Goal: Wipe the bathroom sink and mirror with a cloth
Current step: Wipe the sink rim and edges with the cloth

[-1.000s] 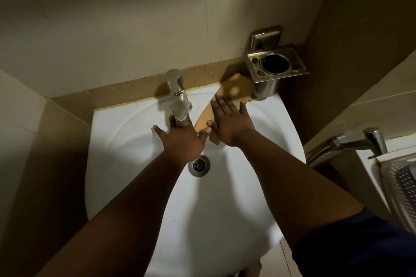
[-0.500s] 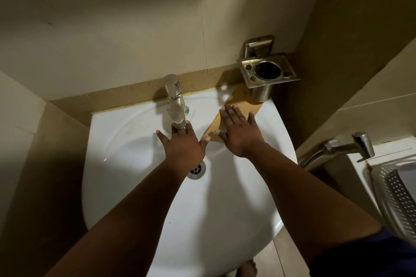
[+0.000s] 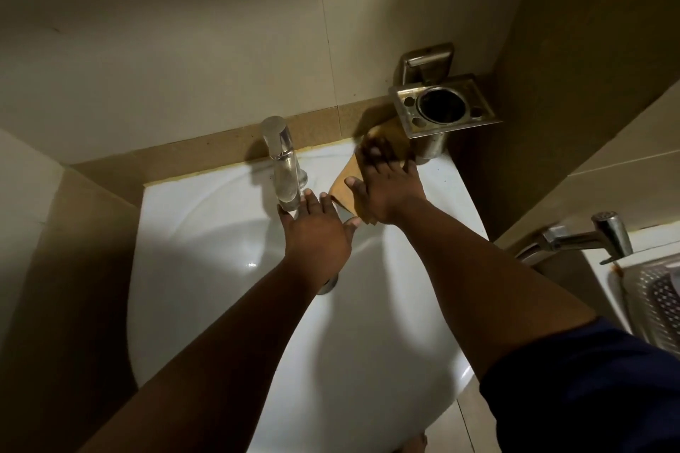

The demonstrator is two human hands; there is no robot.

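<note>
Just right of the tap (image 3: 281, 162), the right hand (image 3: 386, 191) presses the tan cloth (image 3: 349, 191) flat-fingered onto the sink (image 3: 206, 232) ledge, the left hand (image 3: 314, 232) spread below the spout; the cloth looks thin and limp, likely best gripped bunched.

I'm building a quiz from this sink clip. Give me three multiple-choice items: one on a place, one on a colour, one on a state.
1. Where does the cloth lie?
A. Left of the tap
B. On the sink's back rim, right of the tap
C. Over the drain

2. What colour is the sink?
A. White
B. Black
C. Green

3. How is the right hand on the cloth?
A. Fist clenched
B. Pinching a corner
C. Flat, fingers spread

Answers: 1 B, it sits between the tap and the metal holder. 2 A, the basin is plainly white. 3 C, the fingers lie straight, pressing the cloth down.
</note>
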